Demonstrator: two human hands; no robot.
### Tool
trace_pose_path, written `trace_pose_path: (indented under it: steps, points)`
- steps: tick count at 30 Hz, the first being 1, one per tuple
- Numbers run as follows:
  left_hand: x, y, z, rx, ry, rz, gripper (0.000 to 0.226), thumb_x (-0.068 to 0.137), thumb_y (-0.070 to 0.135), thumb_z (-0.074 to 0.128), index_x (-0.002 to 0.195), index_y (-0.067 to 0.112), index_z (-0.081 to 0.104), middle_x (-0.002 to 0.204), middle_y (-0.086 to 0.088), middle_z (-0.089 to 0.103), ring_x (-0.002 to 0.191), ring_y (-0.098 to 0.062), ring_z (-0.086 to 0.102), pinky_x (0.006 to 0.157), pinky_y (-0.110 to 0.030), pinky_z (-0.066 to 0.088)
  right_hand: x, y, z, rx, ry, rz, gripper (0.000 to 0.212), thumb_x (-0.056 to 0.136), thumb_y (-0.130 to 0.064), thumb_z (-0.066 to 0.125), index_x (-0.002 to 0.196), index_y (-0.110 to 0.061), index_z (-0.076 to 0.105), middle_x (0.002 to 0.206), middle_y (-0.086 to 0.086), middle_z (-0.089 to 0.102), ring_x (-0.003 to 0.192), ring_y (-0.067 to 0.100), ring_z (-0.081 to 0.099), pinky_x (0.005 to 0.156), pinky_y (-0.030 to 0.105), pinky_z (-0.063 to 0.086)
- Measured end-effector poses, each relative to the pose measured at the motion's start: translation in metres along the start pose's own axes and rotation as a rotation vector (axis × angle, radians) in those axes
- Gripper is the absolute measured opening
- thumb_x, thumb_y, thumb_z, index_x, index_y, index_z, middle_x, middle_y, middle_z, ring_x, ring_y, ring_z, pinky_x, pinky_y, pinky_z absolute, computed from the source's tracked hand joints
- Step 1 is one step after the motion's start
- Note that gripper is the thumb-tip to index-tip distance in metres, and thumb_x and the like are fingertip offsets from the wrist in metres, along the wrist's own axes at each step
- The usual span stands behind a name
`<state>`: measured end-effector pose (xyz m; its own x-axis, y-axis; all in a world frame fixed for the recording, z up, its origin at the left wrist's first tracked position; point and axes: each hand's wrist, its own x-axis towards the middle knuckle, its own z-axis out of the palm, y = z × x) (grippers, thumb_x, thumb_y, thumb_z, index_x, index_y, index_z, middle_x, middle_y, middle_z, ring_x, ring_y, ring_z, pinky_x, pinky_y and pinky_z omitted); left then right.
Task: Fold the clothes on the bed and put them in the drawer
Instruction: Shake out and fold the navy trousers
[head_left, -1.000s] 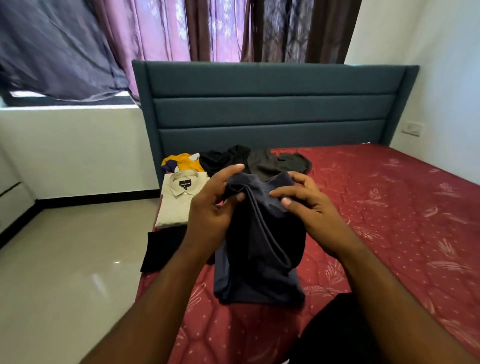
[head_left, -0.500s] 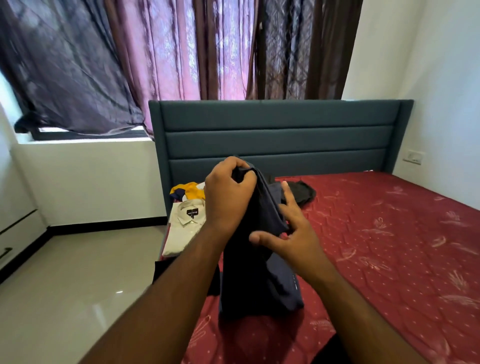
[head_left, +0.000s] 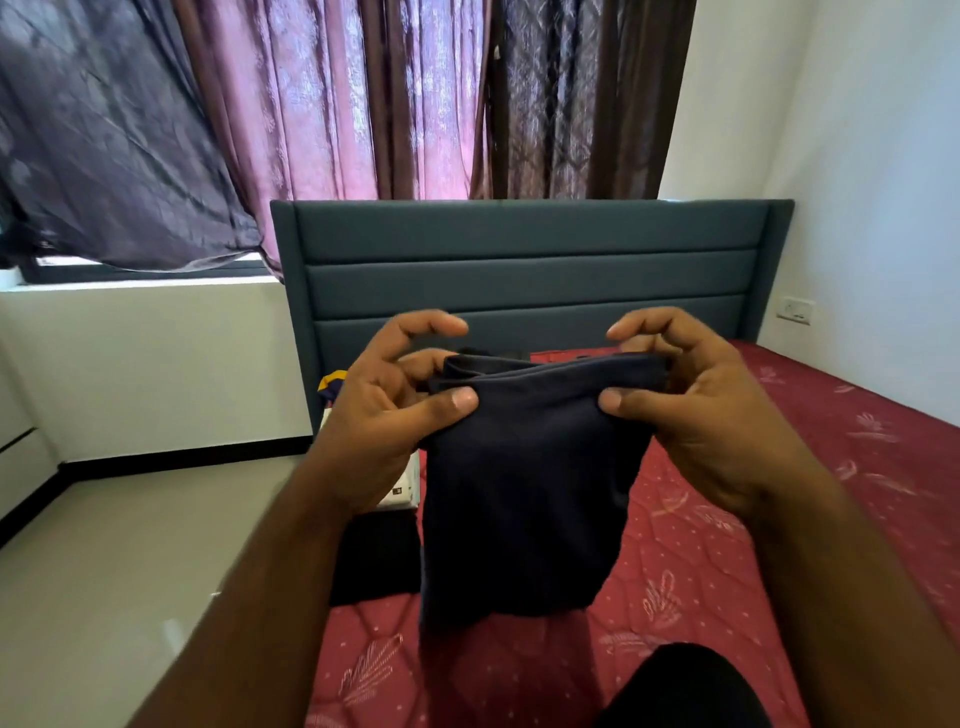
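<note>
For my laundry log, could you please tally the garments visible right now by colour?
Navy, gripped by left hand and right hand: 1, the navy garment
Black: 1, the black garment at the bed's edge
Yellow and navy: 1, the yellow garment, mostly hidden
White: 1, the white shirt, mostly hidden
Total: 4

A padded teal headboard (head_left: 524, 270) stands against the far wall, with pink and brown curtains (head_left: 415, 98) hanging behind it and a dark curtain (head_left: 104, 140) draped across the window at left. A white wall socket (head_left: 793, 310) sits on the right wall, and pale glossy floor (head_left: 130, 545) lies at left.
</note>
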<state>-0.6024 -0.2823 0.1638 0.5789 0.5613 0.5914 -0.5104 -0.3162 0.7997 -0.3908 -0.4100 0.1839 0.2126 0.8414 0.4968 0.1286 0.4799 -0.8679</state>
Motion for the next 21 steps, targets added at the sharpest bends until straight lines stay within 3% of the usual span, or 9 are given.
trace_pose_path:
  steps: [3, 5, 9, 12, 14, 16, 18, 21]
  points:
    - [-0.004, 0.008, 0.002, 0.051, -0.091, 0.019, 0.053, 0.077, -0.003, 0.072, 0.119, 0.025, 0.058, 0.094, -0.008, 0.068, 0.086, -0.022, 0.067, 0.075, -0.030, 0.057, -0.014, -0.017, -0.006, -0.080, -0.022, 0.056, 0.062, 0.062, 0.012, 0.074, 0.110, -0.028, 0.066, 0.109, 0.006, 0.065, 0.096, 0.022, 0.067, 0.084, 0.036, 0.057]
    - [-0.003, 0.003, 0.002, 0.098, -0.083, -0.020, 0.054, 0.076, -0.006, 0.076, 0.119, 0.024, 0.059, 0.091, -0.007, 0.068, 0.082, -0.020, 0.068, 0.068, -0.027, 0.057, -0.014, -0.016, -0.013, -0.112, -0.059, 0.183, 0.063, 0.060, 0.013, 0.074, 0.113, -0.022, 0.066, 0.109, 0.008, 0.069, 0.100, 0.025, 0.068, 0.085, 0.037, 0.057]
    - [0.000, -0.027, 0.000, 0.292, 0.018, -0.114, 0.040, 0.078, -0.004, 0.069, 0.114, 0.013, 0.064, 0.080, 0.003, 0.068, 0.067, -0.014, 0.067, 0.054, -0.022, 0.054, -0.002, 0.014, -0.023, -0.262, -0.062, 0.306, 0.045, 0.067, 0.019, 0.070, 0.102, -0.010, 0.069, 0.096, 0.009, 0.071, 0.089, 0.021, 0.069, 0.081, 0.030, 0.057]
    - [0.012, -0.065, -0.011, 0.439, 0.089, -0.180, 0.026, 0.081, -0.001, 0.072, 0.101, 0.015, 0.070, 0.073, 0.011, 0.069, 0.064, -0.012, 0.066, 0.051, -0.024, 0.055, 0.023, 0.055, -0.030, -0.331, -0.027, 0.370, 0.042, 0.069, 0.019, 0.069, 0.098, -0.011, 0.068, 0.094, 0.016, 0.070, 0.084, 0.023, 0.067, 0.080, 0.035, 0.056]
    - [0.033, -0.098, -0.023, 0.491, 0.142, -0.233, 0.020, 0.081, 0.000, 0.073, 0.095, 0.014, 0.070, 0.064, 0.016, 0.065, 0.059, -0.003, 0.062, 0.049, -0.024, 0.054, 0.056, 0.090, -0.039, -0.380, -0.023, 0.431, 0.042, 0.069, 0.018, 0.070, 0.098, -0.012, 0.067, 0.092, 0.016, 0.067, 0.079, 0.024, 0.063, 0.072, 0.037, 0.051]
    - [0.062, -0.138, -0.041, 0.540, 0.198, -0.288, 0.015, 0.082, 0.001, 0.074, 0.093, 0.010, 0.070, 0.057, 0.014, 0.061, 0.055, 0.001, 0.057, 0.047, -0.025, 0.053, 0.097, 0.131, -0.045, -0.427, -0.010, 0.481, 0.042, 0.069, 0.017, 0.070, 0.099, -0.013, 0.066, 0.094, 0.014, 0.065, 0.074, 0.020, 0.059, 0.063, 0.030, 0.045]
    - [0.099, -0.184, -0.065, 0.618, 0.264, -0.317, 0.021, 0.081, 0.002, 0.074, 0.101, 0.006, 0.069, 0.066, 0.010, 0.061, 0.061, -0.002, 0.058, 0.056, -0.029, 0.053, 0.142, 0.177, -0.049, -0.415, 0.039, 0.508, 0.047, 0.071, 0.014, 0.072, 0.107, -0.015, 0.061, 0.098, 0.012, 0.061, 0.070, 0.015, 0.055, 0.056, 0.022, 0.043]
    - [0.134, -0.255, -0.105, 0.807, 0.288, -0.413, 0.057, 0.085, 0.007, 0.072, 0.138, 0.005, 0.049, 0.123, -0.012, 0.062, 0.114, -0.023, 0.059, 0.099, -0.032, 0.045, 0.182, 0.245, -0.059, -0.441, 0.232, 0.455, 0.056, 0.073, 0.005, 0.077, 0.122, -0.012, 0.057, 0.099, 0.003, 0.053, 0.085, 0.012, 0.052, 0.070, 0.022, 0.048]
